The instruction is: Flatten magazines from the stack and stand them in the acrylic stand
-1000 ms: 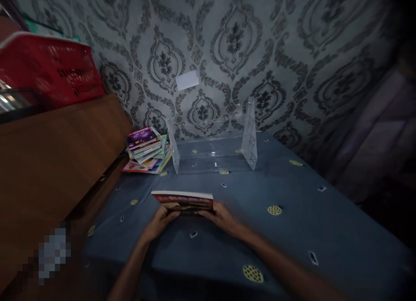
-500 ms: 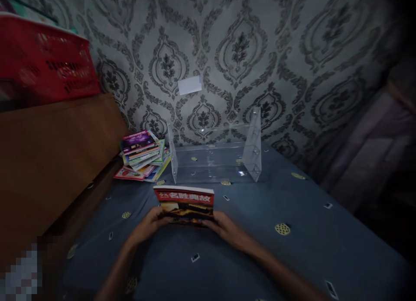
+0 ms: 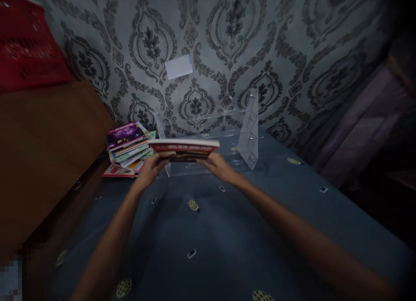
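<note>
A book (image 3: 185, 150) with a red title band on its dark cover is raised above the bed, tilted so that its white top edge shows. My left hand (image 3: 151, 169) is closed on its left side, and my right hand (image 3: 220, 166) grips the right side. Just behind the book stands a clear acrylic rack (image 3: 249, 134), its middle partly hidden by the book. To the left of my left hand lies an uneven pile of books (image 3: 126, 143), a purple-covered one on top.
A blue patterned sheet (image 3: 224, 240) covers the surface. On the left stands a brown wooden panel (image 3: 45, 149) with a red plastic basket (image 3: 29, 50) on it. A white card (image 3: 178, 67) is on the patterned wall (image 3: 224, 45). Light purple fabric (image 3: 364, 123) hangs at the right.
Both hands have lifted the book and moved it forward toward the rack. Its cover has tipped, so less of it shows. The camera view has shifted somewhat.
</note>
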`<state>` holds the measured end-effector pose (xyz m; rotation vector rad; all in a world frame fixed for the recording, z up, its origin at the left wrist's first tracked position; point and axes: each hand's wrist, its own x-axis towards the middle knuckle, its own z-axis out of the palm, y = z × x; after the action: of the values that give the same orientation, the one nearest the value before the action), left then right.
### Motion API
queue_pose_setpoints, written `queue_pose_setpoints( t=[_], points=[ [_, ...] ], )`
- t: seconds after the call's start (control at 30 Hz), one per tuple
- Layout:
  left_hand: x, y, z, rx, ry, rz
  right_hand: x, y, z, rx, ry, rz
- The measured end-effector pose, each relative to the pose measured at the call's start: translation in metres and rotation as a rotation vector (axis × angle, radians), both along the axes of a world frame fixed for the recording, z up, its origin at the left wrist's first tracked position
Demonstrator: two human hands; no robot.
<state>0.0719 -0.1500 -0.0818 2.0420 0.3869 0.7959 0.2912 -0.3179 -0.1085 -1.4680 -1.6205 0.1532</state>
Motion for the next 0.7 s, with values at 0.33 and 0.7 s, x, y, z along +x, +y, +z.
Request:
queue_pose_setpoints(
  t=[0.33, 0.7],
  points=[
    [0.024, 0.008, -0.032, 0.361, 0.157, 0.241, 0.031, 0.018, -0.022, -0.024, 0.04, 0.035],
    [0.02, -0.012, -0.037, 0.314, 0.08, 0.412, 0.015, 0.026, -0.04, -0.007, 0.005, -0.182]
  ],
)
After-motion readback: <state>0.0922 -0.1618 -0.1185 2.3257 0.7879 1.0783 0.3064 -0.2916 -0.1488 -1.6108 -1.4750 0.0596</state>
